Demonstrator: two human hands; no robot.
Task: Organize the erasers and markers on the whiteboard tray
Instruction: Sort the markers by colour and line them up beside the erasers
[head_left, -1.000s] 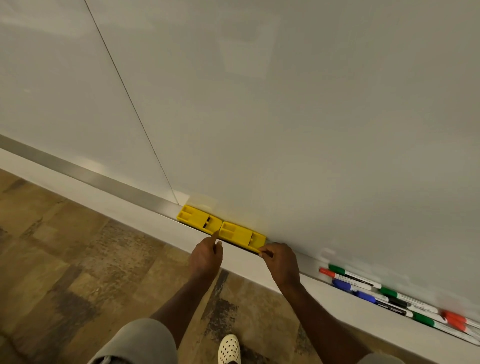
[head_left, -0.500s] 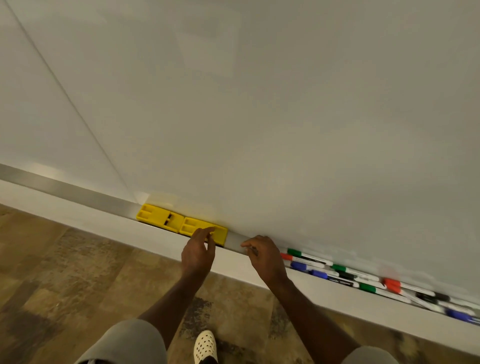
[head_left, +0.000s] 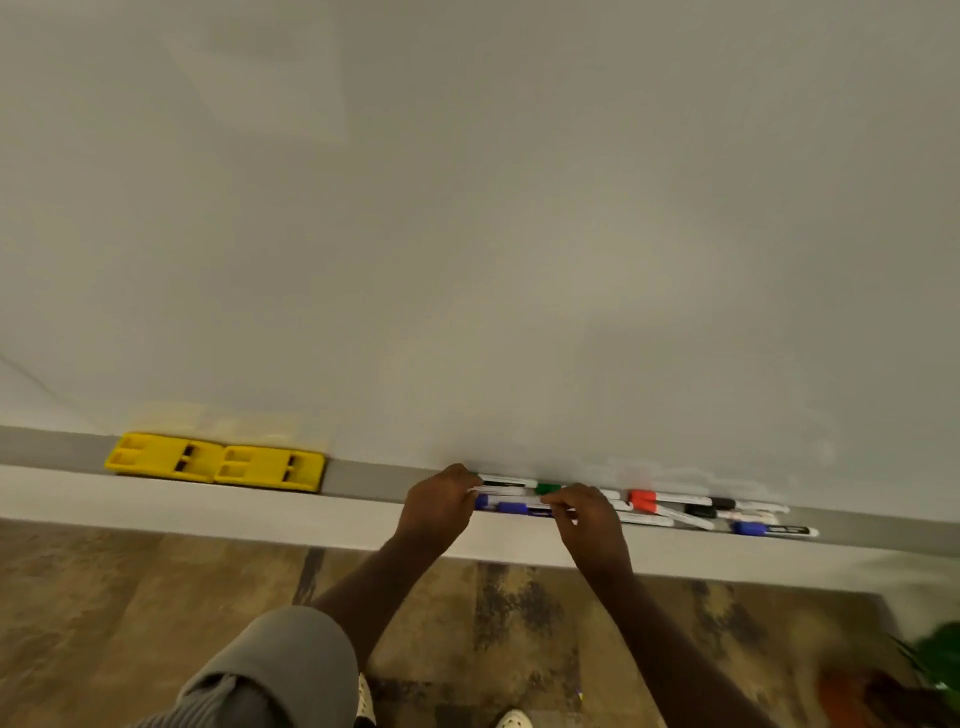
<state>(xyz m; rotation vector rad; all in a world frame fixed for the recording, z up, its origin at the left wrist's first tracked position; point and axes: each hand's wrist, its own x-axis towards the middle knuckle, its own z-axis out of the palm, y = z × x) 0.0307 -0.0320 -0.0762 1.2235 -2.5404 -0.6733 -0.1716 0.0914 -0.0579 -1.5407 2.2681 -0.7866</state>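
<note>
A: What are the fingers doing?

B: The left hand (head_left: 439, 506) curls around the near ends of the markers (head_left: 644, 506); the right hand (head_left: 589, 522) pinches a blue-capped marker (head_left: 511, 507) partway along. Both are closed on markers.

A: And around them?

B: The rest of the markers lie jumbled in the whiteboard tray (head_left: 363, 478), past the right hand. The two yellow erasers (head_left: 215, 462) sit side by side, well apart on the other side.

A: The risk?

B: Round barrels roll; a careless push could tip one over the tray's front lip.
</note>
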